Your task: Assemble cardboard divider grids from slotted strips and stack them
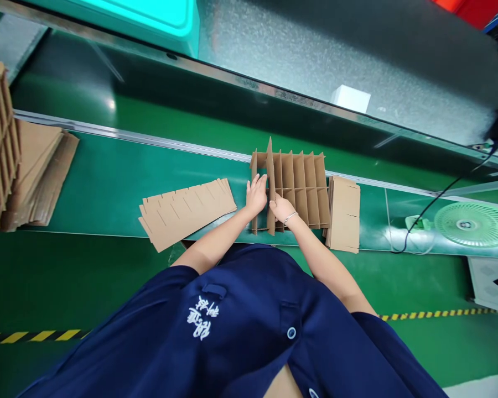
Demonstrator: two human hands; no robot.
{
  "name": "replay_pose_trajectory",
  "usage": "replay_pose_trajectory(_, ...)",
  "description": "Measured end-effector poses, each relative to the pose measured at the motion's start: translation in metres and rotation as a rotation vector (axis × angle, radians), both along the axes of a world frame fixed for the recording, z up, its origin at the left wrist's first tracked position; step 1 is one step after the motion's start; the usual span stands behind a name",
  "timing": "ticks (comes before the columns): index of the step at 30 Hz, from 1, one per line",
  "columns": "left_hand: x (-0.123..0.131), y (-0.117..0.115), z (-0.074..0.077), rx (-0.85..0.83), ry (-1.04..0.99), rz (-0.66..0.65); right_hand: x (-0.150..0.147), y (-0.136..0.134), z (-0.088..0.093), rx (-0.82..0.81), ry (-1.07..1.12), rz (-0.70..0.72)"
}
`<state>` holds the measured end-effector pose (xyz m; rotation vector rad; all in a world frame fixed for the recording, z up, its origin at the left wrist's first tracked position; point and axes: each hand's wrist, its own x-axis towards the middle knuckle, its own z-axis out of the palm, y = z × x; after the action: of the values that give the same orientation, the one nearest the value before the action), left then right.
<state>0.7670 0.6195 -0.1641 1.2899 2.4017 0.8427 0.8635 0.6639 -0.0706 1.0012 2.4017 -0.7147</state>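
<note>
A cardboard divider grid point(311, 190) stands on the green bench in front of me, its strips crossing to form square cells. Near its left end, one cardboard strip point(270, 160) sticks up higher than the others. My right hand point(282, 209) pinches this strip from the right, at its near end. On the strip's left side, my left hand point(256, 196) has its fingers stretched out, the tips at the cardboard. To the left lies a fanned stack of slotted cardboard strips point(186, 210). Shorter cardboard pieces point(344, 213) are stacked just right of the grid.
Finished-looking cardboard grids point(0, 143) are piled at the far left, beside more flat cardboard point(41, 171). A green fan point(473, 224) with a black cable lies at the right. Above the bench runs a metal shelf point(274, 55) bearing a turquoise bin point(149, 19) and a white box point(352, 99).
</note>
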Motion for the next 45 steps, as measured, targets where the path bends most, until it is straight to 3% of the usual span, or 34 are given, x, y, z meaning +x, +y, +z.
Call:
replay_pose_trajectory(7, 0.0, 0.0, -0.001, -0.01, 0.004, 0.004, -0.003, -0.002, -0.004, 0.052, -0.007, 0.024)
replay_pose_trajectory(18, 0.001, 0.0, -0.004, 0.025, 0.001, -0.002, 0.004, 0.004, -0.006, -0.108, 0.115, -0.029)
replay_pose_trajectory(24, 0.007, -0.003, 0.018, -0.02, -0.043, 0.068, 0.01, 0.003, -0.004, -0.073, 0.23, 0.058)
replay_pose_trajectory(27, 0.007, 0.0, 0.014, 0.017, -0.064, 0.023, 0.019, 0.013, -0.025, -0.111, 0.323, -0.011)
replay_pose_trajectory(30, -0.001, 0.005, 0.003, 0.072, -0.048, -0.004, 0.015, 0.032, -0.053, -0.275, 0.217, -0.116)
replay_pose_trajectory(34, -0.001, -0.001, 0.001, 0.115, -0.028, -0.001, 0.013, 0.041, -0.063, -0.348, 0.106, -0.182)
replay_pose_trajectory(37, 0.003, -0.004, 0.002, 0.102, -0.022, -0.026, 0.011, 0.046, -0.059, -0.281, 0.047, -0.091)
replay_pose_trajectory(40, 0.002, 0.001, -0.006, 0.104, 0.002, -0.027, 0.0, 0.053, -0.058, -0.099, 0.106, 0.031)
replay_pose_trajectory(45, -0.008, 0.013, -0.024, 0.069, 0.104, -0.023, -0.028, 0.054, -0.054, 0.063, 0.052, 0.024)
